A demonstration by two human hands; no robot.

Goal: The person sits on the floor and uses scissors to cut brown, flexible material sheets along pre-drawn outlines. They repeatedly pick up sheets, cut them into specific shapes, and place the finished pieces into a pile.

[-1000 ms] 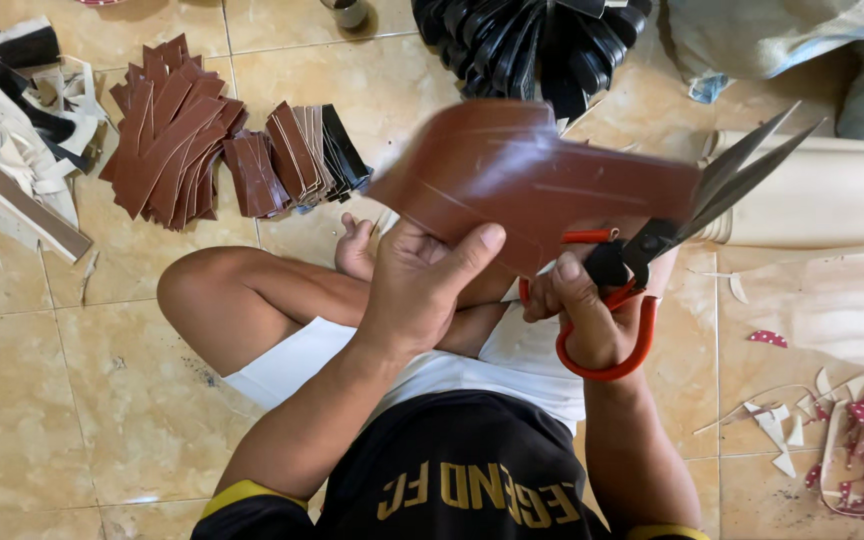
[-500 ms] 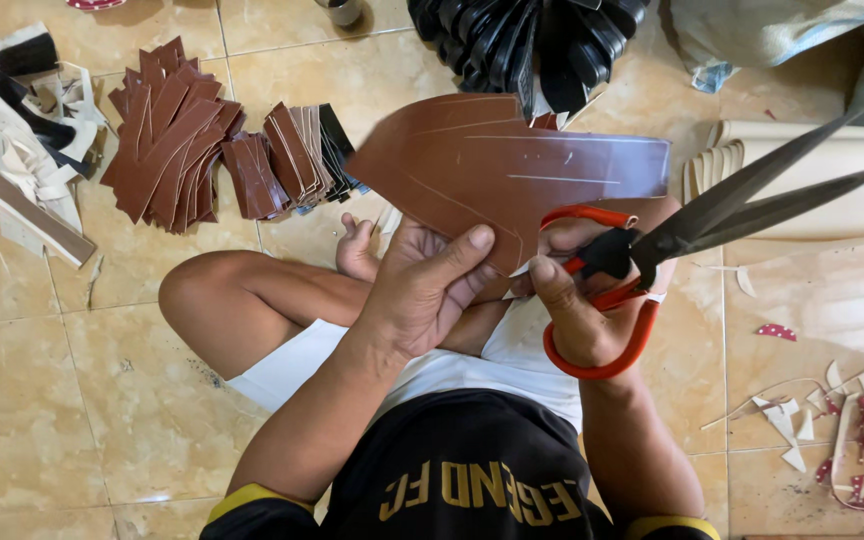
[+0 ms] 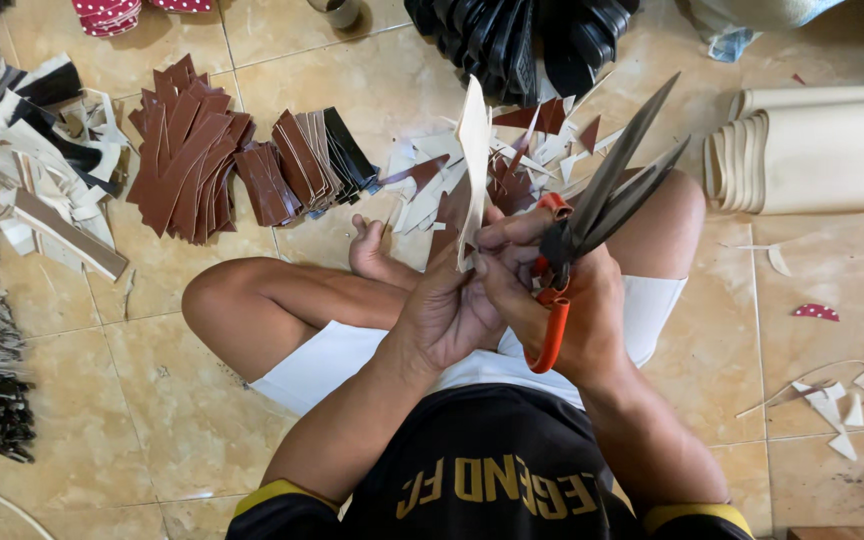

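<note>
I sit cross-legged on a tiled floor. My left hand grips a flat brown piece of leather-like sheet, now turned edge-on so its pale underside shows. My right hand holds large scissors with red handles, their dark blades slightly apart and pointing up and to the right. The fingers of both hands meet at the lower edge of the sheet.
Stacks of brown cut pieces lie on the floor at the left, beside pale strips. Offcuts are scattered past my knees. Rolled cream sheet lies at the right. Black soles are piled at the top.
The brown sheet has been turned from flat-on to edge-on. The scissors have swung from lying across to pointing upward, and both hands have come closer together.
</note>
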